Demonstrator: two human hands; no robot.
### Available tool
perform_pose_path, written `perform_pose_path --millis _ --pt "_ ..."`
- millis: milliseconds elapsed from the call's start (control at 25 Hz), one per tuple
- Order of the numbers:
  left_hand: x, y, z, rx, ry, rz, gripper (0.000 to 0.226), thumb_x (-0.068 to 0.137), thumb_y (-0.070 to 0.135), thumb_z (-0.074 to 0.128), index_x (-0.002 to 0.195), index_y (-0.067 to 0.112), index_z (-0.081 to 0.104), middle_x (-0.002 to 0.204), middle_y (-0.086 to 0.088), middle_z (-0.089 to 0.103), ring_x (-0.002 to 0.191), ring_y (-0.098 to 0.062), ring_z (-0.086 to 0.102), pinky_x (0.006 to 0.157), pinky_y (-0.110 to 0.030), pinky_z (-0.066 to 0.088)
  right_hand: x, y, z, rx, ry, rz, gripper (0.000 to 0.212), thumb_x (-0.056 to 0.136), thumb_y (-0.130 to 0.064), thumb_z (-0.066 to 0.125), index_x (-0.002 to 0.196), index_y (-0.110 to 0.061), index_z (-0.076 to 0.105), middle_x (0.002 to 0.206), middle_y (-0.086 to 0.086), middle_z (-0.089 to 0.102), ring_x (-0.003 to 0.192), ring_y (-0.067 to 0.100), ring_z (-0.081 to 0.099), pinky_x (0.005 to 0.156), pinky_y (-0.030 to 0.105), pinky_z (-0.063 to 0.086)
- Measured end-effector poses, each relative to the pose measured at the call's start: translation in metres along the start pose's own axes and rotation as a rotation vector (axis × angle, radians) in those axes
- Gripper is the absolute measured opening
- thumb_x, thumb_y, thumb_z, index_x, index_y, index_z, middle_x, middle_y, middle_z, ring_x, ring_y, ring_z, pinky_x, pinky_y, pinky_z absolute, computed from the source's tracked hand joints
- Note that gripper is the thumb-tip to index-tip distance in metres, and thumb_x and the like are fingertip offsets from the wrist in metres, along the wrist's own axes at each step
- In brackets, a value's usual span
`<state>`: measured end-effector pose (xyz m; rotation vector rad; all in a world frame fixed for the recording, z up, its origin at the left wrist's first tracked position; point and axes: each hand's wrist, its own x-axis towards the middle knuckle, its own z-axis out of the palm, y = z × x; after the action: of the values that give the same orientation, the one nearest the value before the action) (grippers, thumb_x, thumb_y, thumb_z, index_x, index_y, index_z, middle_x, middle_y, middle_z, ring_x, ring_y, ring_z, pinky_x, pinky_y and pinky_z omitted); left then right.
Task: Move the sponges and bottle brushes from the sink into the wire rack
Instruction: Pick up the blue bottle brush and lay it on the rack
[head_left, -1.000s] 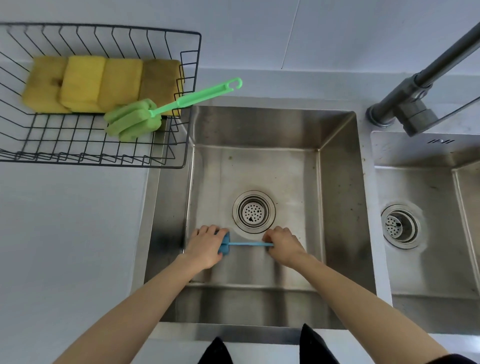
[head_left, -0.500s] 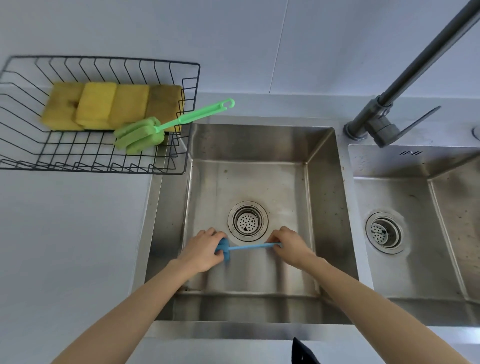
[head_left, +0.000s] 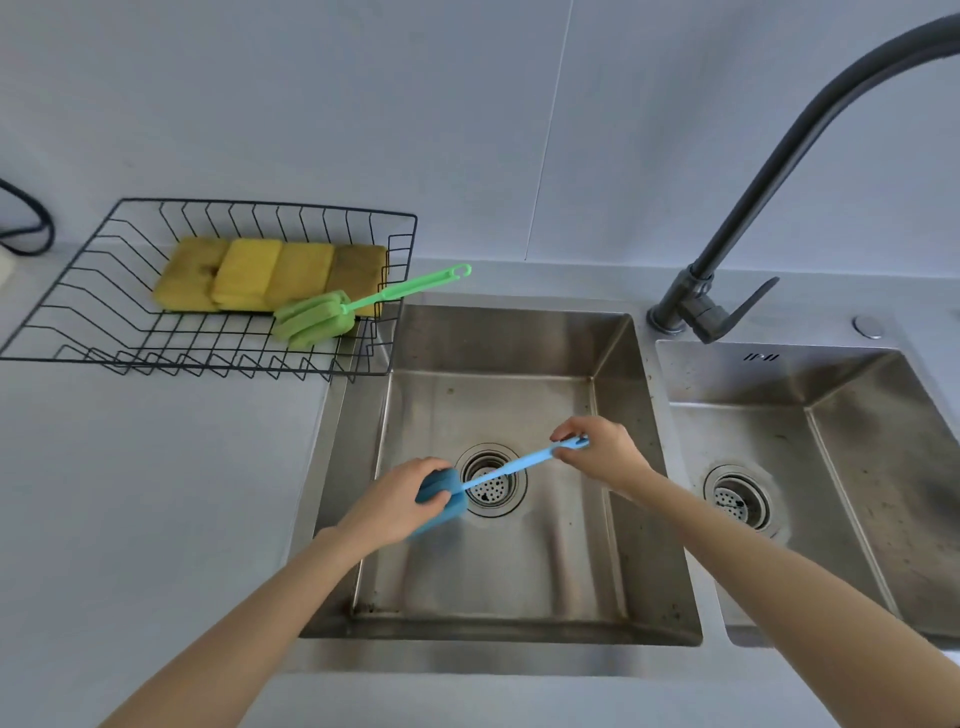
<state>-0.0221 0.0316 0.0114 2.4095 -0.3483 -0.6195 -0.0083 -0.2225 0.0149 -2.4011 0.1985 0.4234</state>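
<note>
My left hand (head_left: 395, 499) has its fingers (head_left: 434, 501) wrapped round the foam head of the blue bottle brush (head_left: 506, 470); my right hand (head_left: 602, 449) pinches the handle tip. The brush hangs above the drain (head_left: 491, 480) of the left sink basin (head_left: 618, 395), clear of its floor. Beyond the basin's far-left corner, the wire rack (head_left: 104, 312) on the tabletop (head_left: 156, 467) already holds four yellow sponges (head_left: 270, 275) and the green bottle brush (head_left: 332, 314). I judge this the last item.

Blue bottle brush (head_left: 498, 470), tilted above sink (head_left: 618, 374)
</note>
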Motion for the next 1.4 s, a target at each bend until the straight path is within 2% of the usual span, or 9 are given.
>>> perform_pose_path --millis 160,240,360,480,600,680,840,1000,1400 --pt "-0.005 0.010 -0.017 -0.052 0.071 0.005 0.039 0.086 0.026 0.054 0.125 0.019 0.049 0.124 0.002 0.058 0.109 -0.014 0.053 0.090 -0.023 0.039 -0.005 -0.016 -0.026 0.132 0.085 0.018 0.016 0.082 -0.019 0.067 0.097 -0.015 0.067 0.092 0.000 0.062 0.067 0.009 0.054 0.052 0.008 0.044" --pt "-0.008 0.015 -0.024 -0.060 0.105 0.035 0.039 0.086 0.023 0.055 0.124 0.017 0.050 0.123 0.000 0.057 0.104 -0.010 0.052 0.088 -0.020 0.036 -0.008 -0.024 -0.037 0.244 0.110 0.028 0.016 0.081 -0.017 0.068 0.098 -0.015 0.067 0.090 0.002 0.063 0.070 0.012 0.057 0.058 0.011 0.047" --pt "-0.015 0.020 -0.038 -0.079 0.133 0.079 0.034 0.085 0.022 0.057 0.118 0.015 0.053 0.119 -0.001 0.058 0.098 -0.007 0.049 0.084 -0.017 0.035 -0.012 -0.043 -0.051 0.449 0.120 0.031 0.016 0.083 -0.010 0.066 0.098 -0.013 0.065 0.096 0.009 0.063 0.084 0.020 0.062 0.080 0.027 0.055" --pt "-0.023 0.022 -0.059 -0.119 0.150 0.097 0.030 0.083 0.023 0.060 0.112 0.017 0.056 0.111 0.003 0.060 0.099 -0.010 0.054 0.077 -0.013 0.038 -0.012 -0.066 -0.063 0.788 0.099 0.030 0.021 0.083 -0.001 0.064 0.104 -0.003 0.063 0.095 0.010 0.063 0.088 0.022 0.064 0.072 0.017 0.058" --pt "-0.028 0.023 -0.085 -0.135 0.228 0.108 0.029 0.082 0.020 0.062 0.111 0.016 0.057 0.107 0.004 0.059 0.098 -0.011 0.054 0.077 -0.013 0.038 -0.008 -0.087 -0.071 0.938 0.078 -0.004 0.020 0.084 0.000 0.062 0.104 0.000 0.064 0.091 0.006 0.062 0.085 0.016 0.065 0.067 0.014 0.058" --pt "-0.027 0.023 -0.104 -0.104 0.298 0.112 0.030 0.082 0.019 0.063 0.111 0.016 0.058 0.110 0.001 0.060 0.099 -0.013 0.053 0.078 -0.018 0.036 -0.004 -0.103 -0.073 0.976 0.075 -0.044 0.012 0.085 0.000 0.061 0.091 -0.008 0.065 0.091 0.005 0.062 0.083 0.014 0.065 0.066 0.014 0.058" --pt "-0.019 0.019 -0.142 0.045 0.432 0.092 0.035 0.082 0.022 0.062 0.117 0.017 0.057 0.121 -0.006 0.054 0.103 -0.014 0.046 0.086 -0.026 0.033 0.006 -0.127 -0.076 1.046 0.094 -0.121 0.014 0.087 -0.001 0.058 0.082 -0.013 0.064 0.086 0.005 0.063 0.068 0.007 0.069 0.066 0.013 0.058" --pt "-0.005 0.014 -0.171 0.084 0.513 0.092 0.033 0.084 0.018 0.060 0.117 0.017 0.058 0.122 -0.010 0.055 0.108 -0.023 0.050 0.086 -0.027 0.032 0.016 -0.144 -0.072 1.025 0.116 -0.170 0.013 0.088 -0.003 0.058 0.081 -0.013 0.063 0.087 0.004 0.064 0.079 0.013 0.067 0.072 0.016 0.058" --pt "0.029 -0.020 -0.184 0.105 0.507 0.032 0.028 0.084 0.013 0.058 0.112 0.014 0.062 0.117 -0.009 0.061 0.106 -0.025 0.053 0.087 -0.029 0.035 0.043 -0.164 -0.048 0.942 0.119 -0.121 0.018 0.089 -0.003 0.056 0.078 -0.016 0.060 0.083 0.001 0.063 0.076 0.009 0.064 0.067 0.013 0.056"
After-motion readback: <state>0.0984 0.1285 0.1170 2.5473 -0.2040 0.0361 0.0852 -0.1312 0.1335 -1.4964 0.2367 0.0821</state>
